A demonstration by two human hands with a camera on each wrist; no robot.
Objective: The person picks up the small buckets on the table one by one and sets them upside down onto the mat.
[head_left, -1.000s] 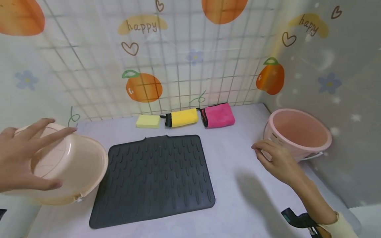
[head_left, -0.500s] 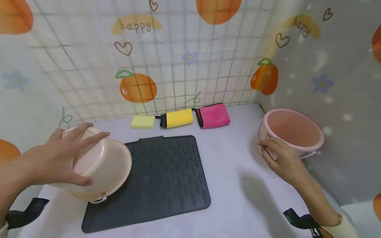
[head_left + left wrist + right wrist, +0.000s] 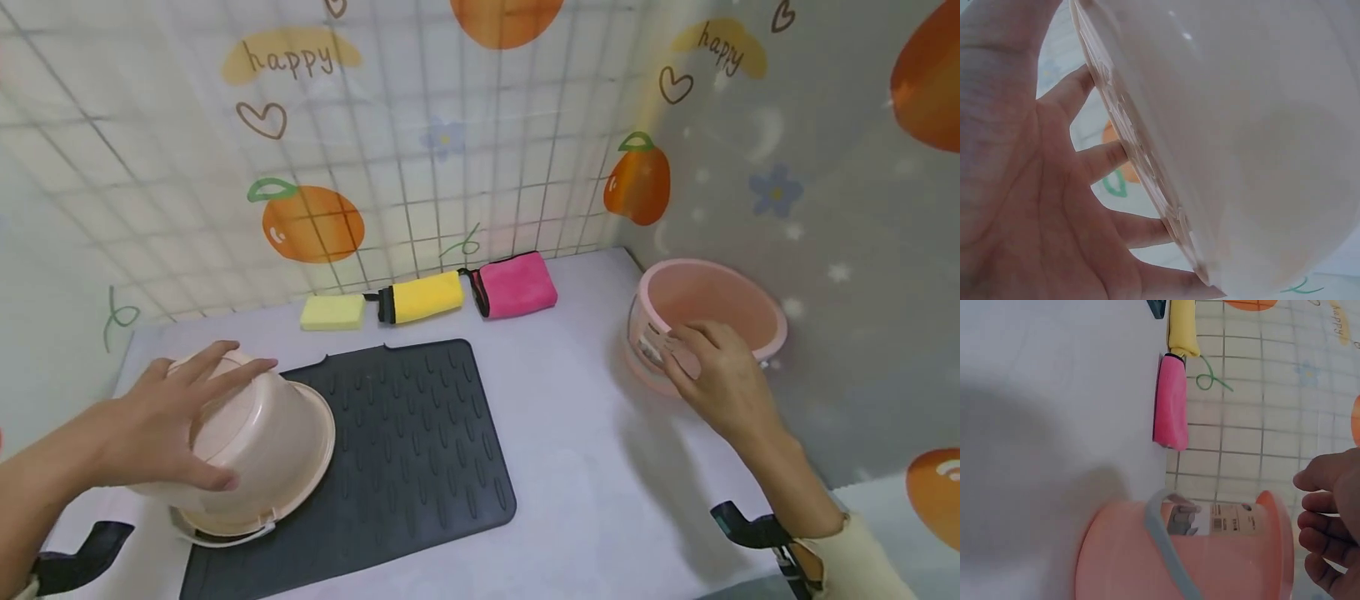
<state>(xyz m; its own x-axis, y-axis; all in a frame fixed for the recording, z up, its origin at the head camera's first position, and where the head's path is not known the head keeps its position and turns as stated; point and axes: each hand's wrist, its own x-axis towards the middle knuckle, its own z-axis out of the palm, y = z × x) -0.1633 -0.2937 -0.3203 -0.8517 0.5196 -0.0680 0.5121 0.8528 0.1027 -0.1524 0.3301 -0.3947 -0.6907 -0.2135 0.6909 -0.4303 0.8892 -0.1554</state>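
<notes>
My left hand grips an upturned cream plastic bucket by its base, fingers spread round the base edge. The bucket leans slightly, its mouth facing down over the left part of a black ridged mat. In the left wrist view, fingertips press along the base rim of the bucket. My right hand hangs loosely curled in front of a pink bucket, holding nothing. That bucket stands upright at the right. Seen from the right wrist, the fingers are just beyond its rim, and a grey handle hangs down its side.
Along the back of the table lie a pale yellow sponge, a rolled yellow cloth and a folded pink cloth. Behind them rises a curtain over a grid. A grey wall covering stands close beside the pink bucket.
My left hand has brought the cream bucket rightward and lower over the mat's left side. My right hand has risen slightly across the pink bucket's rim in view. The head view has turned rightward.
</notes>
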